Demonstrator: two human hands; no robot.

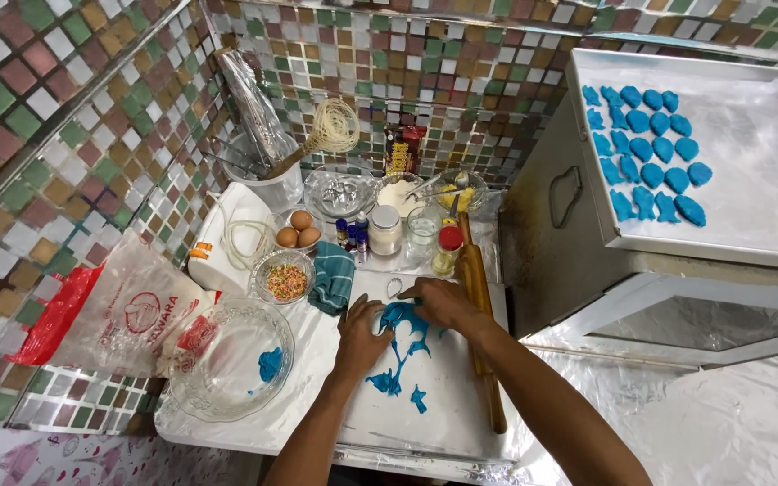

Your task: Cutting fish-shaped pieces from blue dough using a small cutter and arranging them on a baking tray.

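Note:
Both my hands rest on rolled-out blue dough [400,346] spread on a white board [434,409]. My left hand [359,337] presses on the dough's left side, fingers bent. My right hand [443,301] lies over the dough's upper part, fingers curled on it; whether it grips a cutter I cannot tell. Scraps of blue dough trail toward the board's front. A wooden rolling pin [483,333] lies along the board's right edge, just beside my right forearm. A small metal cutter ring [393,287] sits just beyond my fingers.
A glass plate [231,360] with a blue dough lump sits left. Behind: sprinkles bowl [285,279], eggs [297,229], jars, a whisk, a teal cloth [333,274]. At right, a metal tray [749,180] holds several blue shaped pieces. A plastic bag [119,310] lies far left.

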